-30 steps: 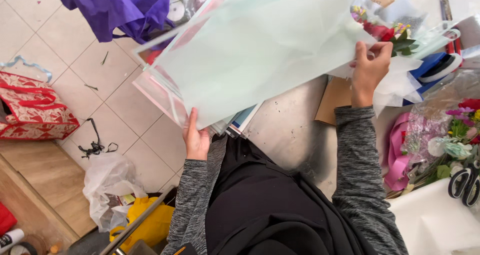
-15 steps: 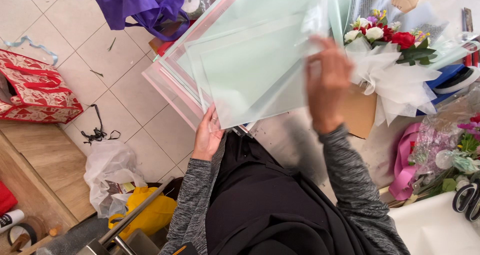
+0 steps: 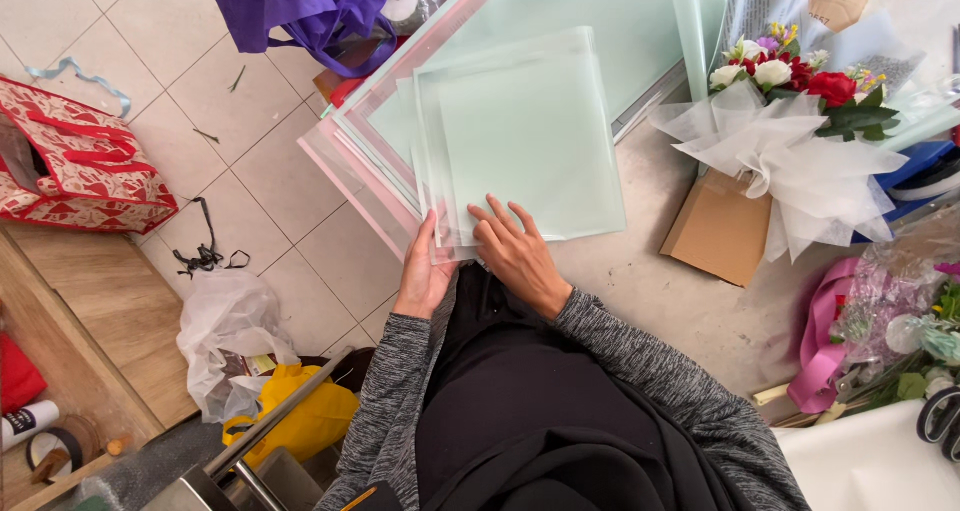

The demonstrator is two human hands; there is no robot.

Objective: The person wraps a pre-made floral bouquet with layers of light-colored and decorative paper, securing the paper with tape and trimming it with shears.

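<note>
A stack of pale green translucent wrapping sheets lies on the worktop, over pink-edged sheets that jut past the table's left edge. My left hand grips the near left edge of the stack. My right hand rests flat on the near corner of the top green sheet, fingers spread. A bouquet of red and white flowers wrapped in white tissue lies to the right of the sheets.
A brown cardboard piece lies under the bouquet. Pink ribbon and wrapped flowers are at the right, scissors at the far right edge. On the tiled floor stand a red patterned bag, a purple bag and white and yellow plastic bags.
The sheets were lifted and tilted up before; now they lie flat. My right hand came down from the upper right of the sheets to the near corner of the top sheet.
</note>
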